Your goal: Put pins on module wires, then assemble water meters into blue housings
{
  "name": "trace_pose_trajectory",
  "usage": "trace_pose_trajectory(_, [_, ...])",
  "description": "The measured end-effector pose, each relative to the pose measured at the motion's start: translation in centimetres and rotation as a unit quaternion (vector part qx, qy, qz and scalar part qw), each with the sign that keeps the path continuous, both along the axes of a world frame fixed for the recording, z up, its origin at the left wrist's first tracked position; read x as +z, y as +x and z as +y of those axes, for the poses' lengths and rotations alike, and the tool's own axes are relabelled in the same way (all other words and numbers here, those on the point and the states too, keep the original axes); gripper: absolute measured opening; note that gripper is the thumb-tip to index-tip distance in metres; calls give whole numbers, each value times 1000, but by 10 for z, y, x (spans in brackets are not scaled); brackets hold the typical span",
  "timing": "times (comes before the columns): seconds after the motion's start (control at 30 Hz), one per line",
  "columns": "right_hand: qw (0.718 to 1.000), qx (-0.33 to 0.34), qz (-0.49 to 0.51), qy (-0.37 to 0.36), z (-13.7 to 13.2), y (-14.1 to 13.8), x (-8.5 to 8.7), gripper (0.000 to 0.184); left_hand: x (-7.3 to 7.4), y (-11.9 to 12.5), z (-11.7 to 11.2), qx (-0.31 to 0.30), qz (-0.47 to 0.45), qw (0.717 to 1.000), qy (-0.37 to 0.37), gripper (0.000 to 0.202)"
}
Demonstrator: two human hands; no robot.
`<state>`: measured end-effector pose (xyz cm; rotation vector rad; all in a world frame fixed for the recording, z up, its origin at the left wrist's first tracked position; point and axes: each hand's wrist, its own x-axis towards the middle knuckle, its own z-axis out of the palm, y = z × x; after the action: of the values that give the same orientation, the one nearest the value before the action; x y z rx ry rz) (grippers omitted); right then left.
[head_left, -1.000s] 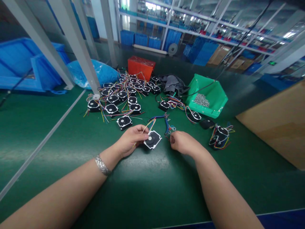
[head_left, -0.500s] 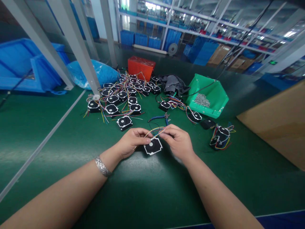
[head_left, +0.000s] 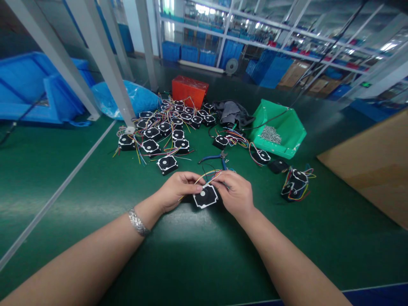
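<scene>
My left hand (head_left: 178, 190) grips a square black motor (head_left: 205, 197) with a white-edged face, the thumb lying on its upper left corner. From the motor's far side rise coloured lead wires (head_left: 208, 173), yellow, white, red and blue among them. My right hand (head_left: 235, 191) pinches these wires at the motor's upper right; its fingertips partly hide them. Just beyond the hands lie pliers (head_left: 213, 157) with blue handles on the green surface. A single similar motor (head_left: 167, 164) rests to the left of the pliers.
Several wired motors (head_left: 152, 134) are heaped at the back left, before a red metal box (head_left: 190, 90). A green bin (head_left: 280, 131) of small metal parts stands at the back right. More motors (head_left: 296, 182) lie right, near a cardboard sheet (head_left: 372, 165). A grey post (head_left: 105, 63) rises at left.
My right hand has shifted slightly left and down along the wires, closer to the motor. The left hand and the motor stay nearly in place.
</scene>
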<state>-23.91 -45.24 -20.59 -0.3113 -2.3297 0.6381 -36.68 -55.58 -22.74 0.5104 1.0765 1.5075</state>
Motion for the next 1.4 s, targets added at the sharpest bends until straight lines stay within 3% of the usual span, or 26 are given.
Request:
trace_pose_trajectory(0.23, [998,65,-20,4,1,3,1,21,3,-1,0,28,-9,1000,0,17])
trace_pose_trajectory(0.33, [998,62,-22,-21,5,2,0,24,3,0,0,40,-1,999,-2,18])
trace_pose_trajectory(0.43, [999,-35,-23,-24,20,3,-5,21,0,2,2,61,59,996,-4,19])
trace_pose_trajectory(0.57, [973,-222,-45,50,63,13,-12,21,-6,5,4,89,235,968,-11,19])
trace_pose_trajectory(0.7, [919,-355,-112,132,106,32,-15,30,-9,4,2,114,382,917,-21,19])
trace_pose_trajectory(0.83, [877,-408,-199,160,126,44,-21,42,-2,9,-9,189,524,830,33,27])
trace_pose_trajectory(0.9, [863,-419,-228,166,129,45,-26,46,1,19,-17,134,559,812,99,29])
trace_pose_trajectory(0.97, [855,-428,-252,152,130,44,-31,48,1,30,-22,16,572,807,143,31])
trace_pose_trajectory(1.07, [856,-428,-267,116,133,44,-37,44,-3,42,-21,-93,583,795,139,37])
trace_pose_trajectory(1.13, [855,-437,-259,101,136,44,-38,36,-7,42,-15,-79,582,802,109,40])
trace_pose_trajectory(1.23, [845,-466,-246,85,137,42,-36,27,-13,31,-7,-1,551,831,68,42])
trace_pose_trajectory(1.4, [853,-473,-204,88,123,35,-25,30,-18,15,1,75,486,871,13,50])
